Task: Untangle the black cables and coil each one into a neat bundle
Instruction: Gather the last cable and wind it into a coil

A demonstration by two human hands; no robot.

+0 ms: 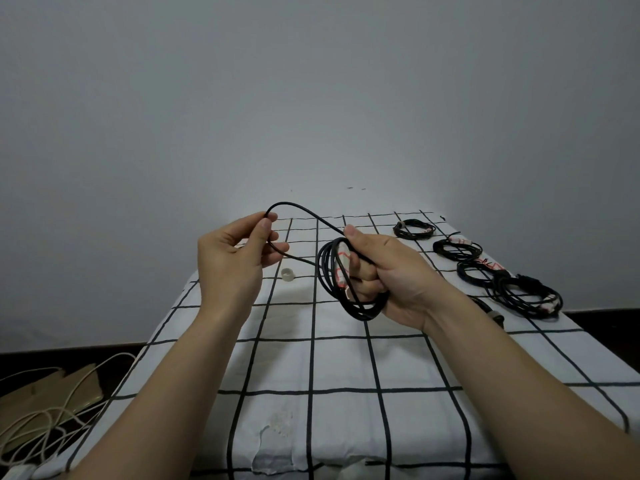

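My right hand (384, 275) grips a coil of black cable (341, 296) of several loops, held above the table, with a white-and-red tag showing inside the loops. A free loop of the same cable runs up and left to my left hand (235, 258), which pinches it between thumb and fingers. Along the right edge of the table lie several coiled black cable bundles: the farthest (414, 229), a second (457, 250), a third (479, 271) and the nearest and largest (528, 296).
A white cloth with a black grid covers the table (311, 368). A small roll of tape (287, 274) lies on it near my left hand. Cream cables (45, 420) and cardboard lie on the floor at the lower left. A plain wall stands behind.
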